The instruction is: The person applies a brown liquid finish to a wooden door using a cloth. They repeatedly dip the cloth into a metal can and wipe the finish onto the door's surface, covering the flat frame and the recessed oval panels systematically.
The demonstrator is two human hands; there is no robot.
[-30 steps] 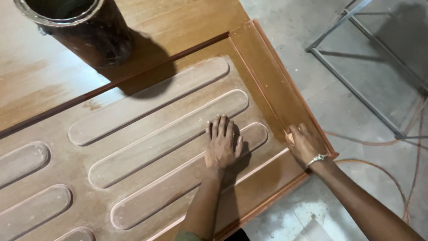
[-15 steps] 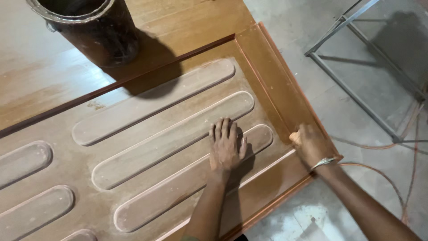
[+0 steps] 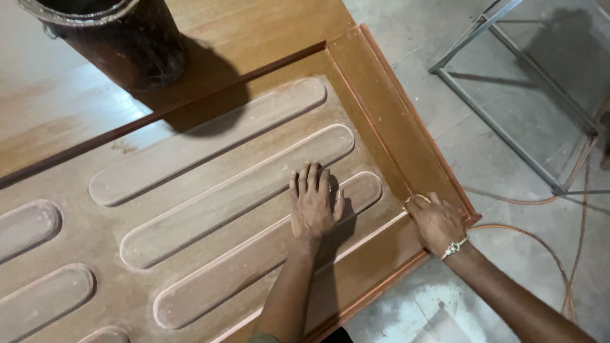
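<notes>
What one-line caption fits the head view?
Left hand flat on a carved wooden door panel, right hand pressed at its corner frame.

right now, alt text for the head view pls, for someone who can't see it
A person's left hand lies flat on a brown carved door panel with long rounded grooves, while the right hand, wearing a bracelet, presses at the panel's raised frame near its corner. A dark bucket stands at the top left.

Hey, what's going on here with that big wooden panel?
A person leans over a carved wooden door panel with raised oblong shapes. The left hand lies flat, fingers spread, on the panel. The right hand, with a bracelet at the wrist, is curled at the inner edge of the frame near the corner, possibly holding something small. A dark bucket stands on the boards above.
</notes>
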